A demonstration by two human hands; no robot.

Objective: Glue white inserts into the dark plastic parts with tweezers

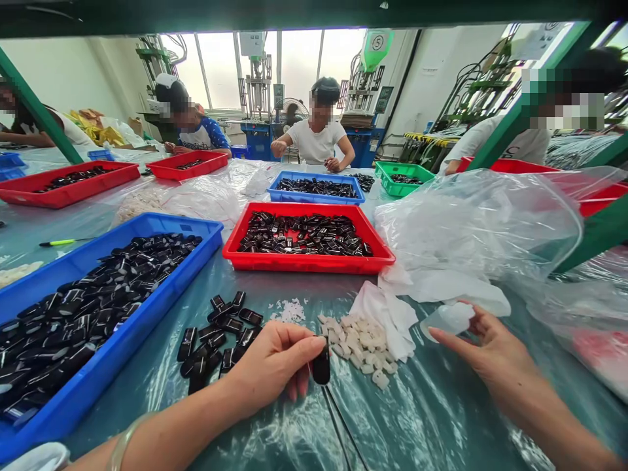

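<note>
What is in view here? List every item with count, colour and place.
black parts: loose pile, black, table by left hand
white pieces: small heap, whitish, table centre
blue trays: two full of black parts, near left and centre back
red trays: several, centre, back left, right
green tray: one, back
plastic bags: clear, right
co-workers: four, far side
left hand: fingers pinch one black part
right hand: open, by the bags
</note>
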